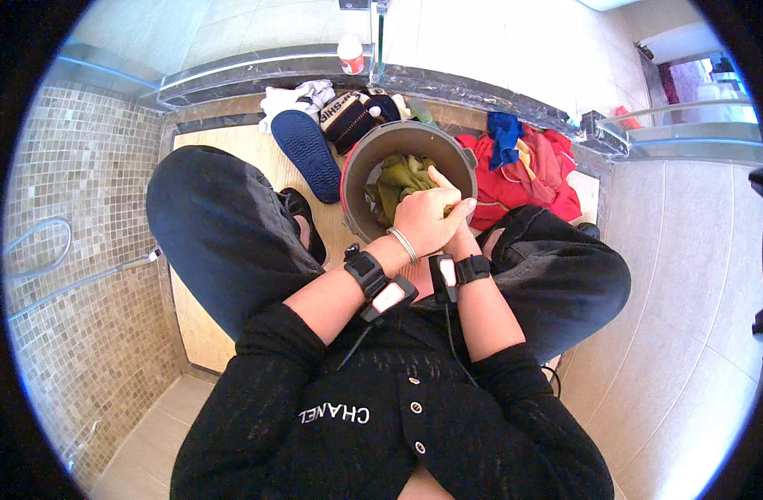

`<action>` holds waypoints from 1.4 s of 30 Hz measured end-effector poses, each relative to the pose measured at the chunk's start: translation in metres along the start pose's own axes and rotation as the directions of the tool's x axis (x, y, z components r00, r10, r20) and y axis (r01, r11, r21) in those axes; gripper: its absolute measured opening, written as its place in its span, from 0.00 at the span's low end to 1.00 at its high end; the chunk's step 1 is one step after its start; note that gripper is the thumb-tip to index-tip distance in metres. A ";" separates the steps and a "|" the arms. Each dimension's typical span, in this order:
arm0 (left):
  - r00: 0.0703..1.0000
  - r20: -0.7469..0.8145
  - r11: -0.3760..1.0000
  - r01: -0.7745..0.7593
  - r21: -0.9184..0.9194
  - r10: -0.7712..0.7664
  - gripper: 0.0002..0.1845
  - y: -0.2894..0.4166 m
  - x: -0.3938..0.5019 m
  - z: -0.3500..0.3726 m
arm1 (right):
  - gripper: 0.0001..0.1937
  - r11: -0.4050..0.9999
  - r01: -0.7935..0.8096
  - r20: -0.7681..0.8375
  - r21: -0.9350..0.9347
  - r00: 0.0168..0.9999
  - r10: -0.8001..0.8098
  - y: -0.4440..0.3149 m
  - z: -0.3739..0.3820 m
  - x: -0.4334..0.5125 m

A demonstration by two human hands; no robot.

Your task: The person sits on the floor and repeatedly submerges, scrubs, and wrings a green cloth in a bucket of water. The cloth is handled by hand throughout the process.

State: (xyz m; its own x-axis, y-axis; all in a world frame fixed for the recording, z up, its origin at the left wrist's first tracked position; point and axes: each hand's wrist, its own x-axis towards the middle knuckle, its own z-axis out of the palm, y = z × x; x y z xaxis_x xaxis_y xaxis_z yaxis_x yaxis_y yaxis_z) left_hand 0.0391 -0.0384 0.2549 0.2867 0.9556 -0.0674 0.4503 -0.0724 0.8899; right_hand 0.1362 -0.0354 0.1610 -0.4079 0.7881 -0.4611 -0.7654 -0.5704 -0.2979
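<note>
A grey bucket (458, 155) stands before me, its outside red where it shows. Inside it lies a bunched olive-green cloth (397, 178) that looks wet. My left hand (422, 215), with a silver bangle at the wrist, is closed in a fist over the bucket's near side. Pressed against it, my right hand (461, 226) is partly covered by the left. A bit of the green cloth shows between the two hands, gripped by both. The fingers' undersides are hidden.
A blue slipper (306, 153) leans left of the bucket. Behind lie white clothing (294, 100) and a dark patterned garment (350, 122). Red clothing (544, 181) with a blue cloth (505, 137) on it is heaped at right. A white-and-red bottle (351, 55) stands on the dark ledge (256, 69).
</note>
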 end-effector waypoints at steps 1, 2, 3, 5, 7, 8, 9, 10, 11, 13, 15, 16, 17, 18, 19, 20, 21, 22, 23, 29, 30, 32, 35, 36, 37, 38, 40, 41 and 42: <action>1.000 -0.023 0.999 -0.019 0.037 0.020 0.21 0.000 -0.001 0.002 | 0.24 1.000 -0.004 -0.011 0.014 1.000 0.004 0.002 -0.004 -0.001; 0.999 -0.030 0.996 -0.038 0.076 0.040 0.21 -0.002 -0.001 0.004 | 0.23 1.000 -0.010 -0.022 0.030 1.000 0.010 0.004 -0.006 -0.001; 0.995 -0.077 0.991 -0.059 0.122 0.069 0.21 -0.004 0.000 0.004 | 0.22 0.999 -0.009 -0.028 0.042 1.000 0.010 0.006 -0.006 -0.002; 0.991 -0.082 0.982 -0.088 0.166 0.102 0.20 -0.011 0.003 0.004 | 0.21 0.998 -0.018 -0.064 0.067 0.998 0.023 0.010 -0.002 -0.004; 0.988 -0.136 0.979 -0.046 0.199 0.074 0.20 -0.021 0.009 -0.001 | 0.19 0.996 -0.022 -0.153 0.089 0.988 0.035 0.014 0.007 -0.004; 0.985 -0.170 0.979 0.007 0.205 0.029 0.21 -0.026 0.013 -0.004 | 0.18 1.000 -0.016 -0.218 0.007 0.976 0.017 0.015 0.010 -0.003; 0.984 -0.174 0.975 0.069 0.210 -0.032 0.22 -0.030 0.016 -0.007 | 0.18 0.998 0.003 -0.290 0.063 0.957 0.015 0.018 0.013 -0.001; 0.948 -0.292 0.962 0.190 0.195 -0.129 0.23 -0.033 0.018 -0.009 | 0.15 0.999 0.025 -0.387 -0.035 0.922 -0.037 0.020 0.014 0.001; 0.923 -0.347 0.959 0.233 0.161 -0.166 0.23 -0.035 0.020 -0.009 | 0.13 0.991 0.048 -0.435 -0.125 0.895 -0.099 0.021 0.012 0.002; 0.934 -0.278 0.935 0.288 0.209 -0.226 0.22 -0.034 0.017 -0.007 | 0.15 0.991 0.045 -0.469 -0.130 0.878 -0.101 0.023 0.003 0.004; 0.972 -0.207 0.972 0.148 0.184 -0.109 0.20 -0.029 0.011 -0.001 | 0.17 0.997 0.061 -0.441 -0.037 0.895 -0.071 0.020 -0.012 0.004; 0.989 -0.146 0.977 -0.007 0.211 0.039 0.18 -0.026 0.007 0.003 | 0.22 0.925 0.175 -0.024 -0.337 0.981 -0.194 0.016 -0.018 0.004; 0.997 -0.033 0.979 -0.068 0.194 0.076 0.16 -0.025 0.004 0.006 | 0.24 0.904 0.200 -0.090 -0.377 0.964 -0.251 0.019 -0.021 0.003; 0.994 -0.096 0.971 -0.023 0.237 0.047 0.16 -0.026 0.002 0.008 | 0.27 0.895 0.238 -0.084 -0.378 0.954 -0.289 0.019 -0.021 0.003; 0.997 -0.058 0.961 -0.038 0.274 0.056 0.17 -0.029 0.002 0.008 | 0.26 0.932 0.164 -0.154 -0.323 0.963 -0.223 0.019 -0.020 0.000; 0.991 -0.132 0.954 0.015 0.298 0.026 0.18 -0.034 0.004 0.007 | 0.23 0.949 0.128 -0.137 -0.288 0.975 -0.173 0.019 -0.015 0.000; 0.980 -0.191 0.947 0.015 0.321 0.049 0.19 -0.041 0.007 0.005 | 0.20 0.960 0.013 -0.269 -0.278 0.959 -0.090 0.017 -0.006 0.003; 0.949 -0.304 0.966 0.156 0.209 -0.087 0.21 -0.050 0.010 0.002 | 0.15 0.987 0.028 -0.454 -0.161 0.886 -0.099 0.021 0.007 0.007; 0.905 -0.351 0.964 0.265 0.025 -0.240 0.22 -0.058 0.013 -0.002 | 0.14 0.966 0.028 -0.436 -0.257 0.889 -0.141 0.015 0.016 0.005; 0.627 0.271 0.478 0.753 -0.453 -0.730 0.25 -0.079 0.011 -0.015 | 0.15 0.948 0.178 -0.497 -0.263 0.817 -0.291 -0.010 0.036 -0.008; 0.601 0.359 0.402 0.772 -0.491 -0.714 0.25 -0.078 0.010 -0.017 | 0.14 0.971 0.151 -0.489 -0.183 0.843 -0.223 -0.014 0.034 -0.006; 0.579 0.512 0.233 0.775 -0.587 -0.635 0.24 -0.078 0.010 -0.020 | 0.14 0.963 0.222 -0.347 -0.152 0.900 -0.262 -0.015 0.030 -0.005; 0.716 0.306 0.344 0.607 -0.716 -0.627 0.22 -0.078 0.013 -0.025 | 0.25 0.959 0.196 -0.321 -0.207 0.912 -0.256 -0.011 0.029 -0.007; 0.751 0.123 0.527 0.559 -0.640 -0.648 0.21 -0.078 0.016 -0.027 | 0.29 0.965 0.136 -0.365 -0.225 0.906 -0.213 -0.009 0.030 -0.009; 0.792 -0.023 0.674 0.505 -0.539 -0.611 0.20 -0.078 0.018 -0.029 | 0.33 0.967 0.088 -0.384 -0.239 0.906 -0.177 -0.007 0.031 -0.011; 0.800 -0.135 0.763 0.485 -0.428 -0.584 0.15 -0.078 0.019 -0.030 | 0.41 0.963 -0.033 -0.429 -0.268 0.899 -0.088 -0.005 0.032 -0.013; 0.915 -0.308 0.964 0.234 -0.125 -0.262 0.13 -0.075 0.021 -0.030 | 0.39 0.956 -0.179 -0.414 -0.232 0.908 0.070 0.000 0.034 -0.015; 0.930 -0.334 0.983 0.179 0.041 -0.155 0.11 -0.072 0.021 -0.029 | 0.39 0.952 -0.226 -0.352 -0.205 0.925 0.144 0.002 0.035 -0.016; 0.931 -0.225 0.957 0.272 -0.098 -0.287 0.12 -0.067 0.020 -0.028 | 0.38 0.938 -0.264 -0.340 -0.225 0.923 0.179 0.004 0.034 -0.016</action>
State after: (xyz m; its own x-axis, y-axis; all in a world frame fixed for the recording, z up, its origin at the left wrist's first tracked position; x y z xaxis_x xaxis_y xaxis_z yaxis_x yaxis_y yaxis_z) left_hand -0.0090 -0.0068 0.2062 -0.0529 0.9747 -0.2170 0.4261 0.2186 0.8779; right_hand 0.1229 -0.0423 0.1961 -0.3444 0.5473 -0.7628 -0.4983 -0.7952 -0.3455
